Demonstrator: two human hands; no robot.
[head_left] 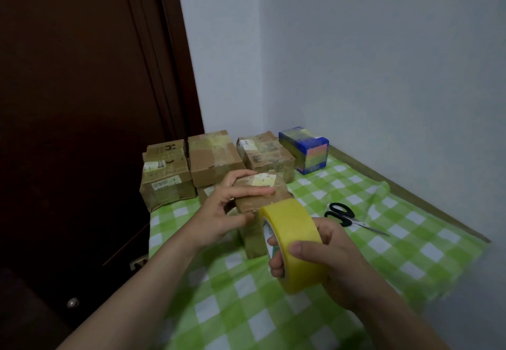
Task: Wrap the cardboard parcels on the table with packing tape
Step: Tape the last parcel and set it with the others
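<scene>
Your right grip (323, 254) is wrapped round the yellow tape roll (290, 229), fingers through its core. The roll touches the parcel (262, 185) that your left grip (227, 207) clasps by its top and side, so this wrap looks to be under way. Beyond the left grip, the rear parcels (213, 155) already shine with tape. The scissors (345, 215) lie just beyond the right grip, and the cut is not yet made.
</scene>
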